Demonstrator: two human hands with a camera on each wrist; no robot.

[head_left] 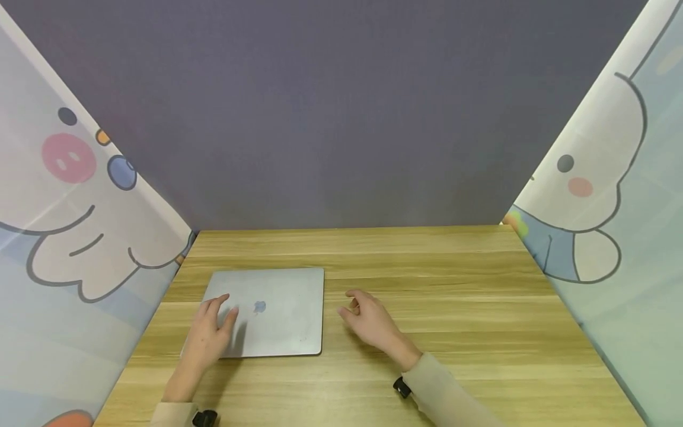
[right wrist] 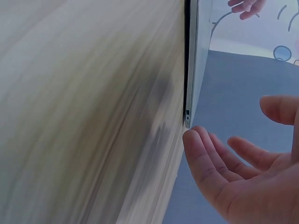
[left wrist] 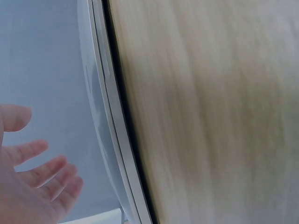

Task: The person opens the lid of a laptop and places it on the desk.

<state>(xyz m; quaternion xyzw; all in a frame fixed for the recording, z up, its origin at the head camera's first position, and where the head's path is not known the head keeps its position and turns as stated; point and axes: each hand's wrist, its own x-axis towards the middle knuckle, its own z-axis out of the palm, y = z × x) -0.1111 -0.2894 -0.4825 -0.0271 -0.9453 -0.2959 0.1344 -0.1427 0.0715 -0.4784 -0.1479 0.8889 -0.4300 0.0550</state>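
Observation:
A closed silver laptop with an apple logo lies flat on the left part of the wooden table. Over its left side hovers my left hand, fingers spread and relaxed, casting a shadow on the lid. In the left wrist view the left hand holds nothing, and the laptop's edge runs beside it. My right hand hangs above the table just right of the laptop, its fingers loosely bent around nothing. The right wrist view has the right hand near the laptop's side edge, apart from it as far as I can tell.
The wooden table extends to the right of the laptop. A dark grey panel stands along its back edge. Cartoon-printed curtains hang at the left and right. Dark devices sit at both wrists.

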